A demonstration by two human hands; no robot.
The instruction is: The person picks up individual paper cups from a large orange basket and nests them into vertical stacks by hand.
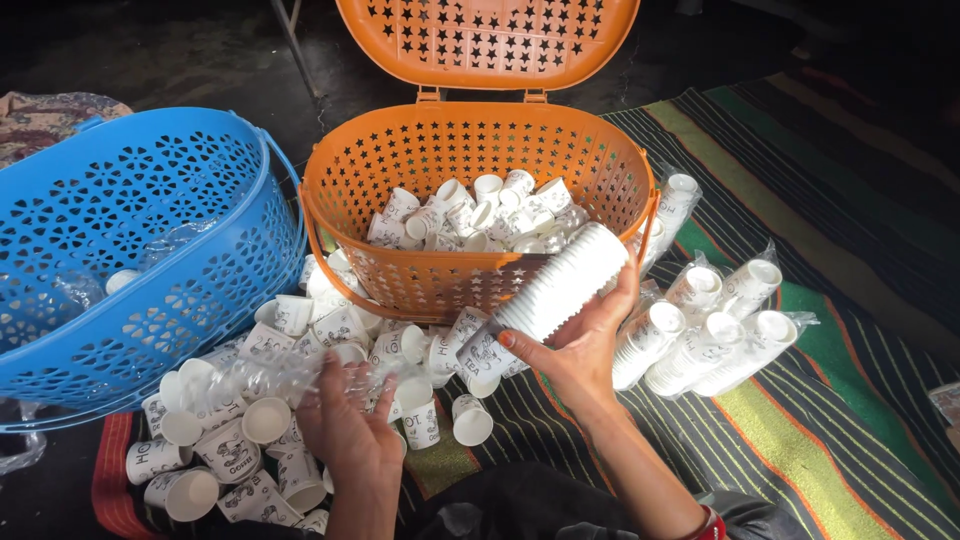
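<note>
My right hand [583, 345] grips a long stack of white paper cups [555, 295], held slanting over the front rim of the orange basket [440, 285]. The stack's top end lies near the basket's right wall. My left hand [345, 425] holds a crumpled clear plastic wrapper [270, 380] low over a heap of loose printed paper cups [250, 440] on the mat. Inside the orange basket lie several more loose cups [480, 215].
A blue basket [150, 290] stands at the left with a clear wrapper and one cup inside. Wrapped cup stacks [715, 335] lie on the striped mat [830, 420] at the right. The orange lid [487, 40] stands open behind.
</note>
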